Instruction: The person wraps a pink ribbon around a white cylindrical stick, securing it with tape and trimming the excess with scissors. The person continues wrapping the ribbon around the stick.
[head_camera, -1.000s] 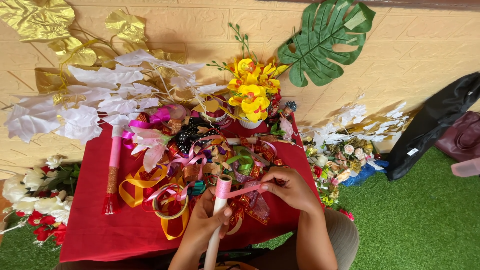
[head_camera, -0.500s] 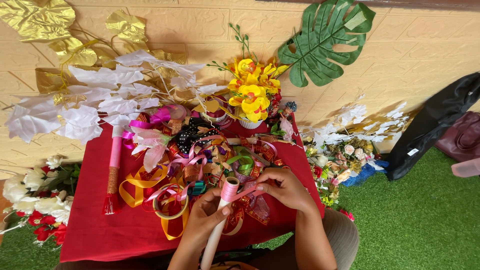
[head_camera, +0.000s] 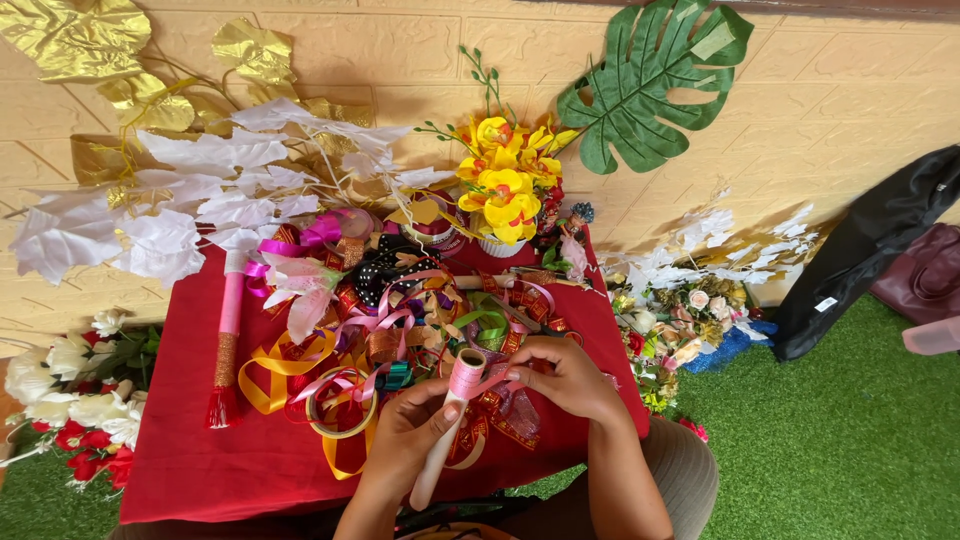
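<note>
Red cloth (head_camera: 190, 470) covers the table, ribbons heaped toward its far edge. Near the front edge, a stiff, light stick (head_camera: 445, 430) is gripped mid-shaft by the left hand (head_camera: 405, 435). Soft, slippery pink ribbon (head_camera: 478, 380) at its top is pinched by the right hand (head_camera: 560, 375), probably best held there.

A heap of ribbons (head_camera: 420, 320) lies mid-frame on the bench (head_camera: 210, 470), with a flower pot (head_camera: 500, 195) behind it against the wall. A wand (head_camera: 228, 340) lies left of the heap; both hands hold a tube (head_camera: 450, 420) at lower centre, before the ribbons.
</note>
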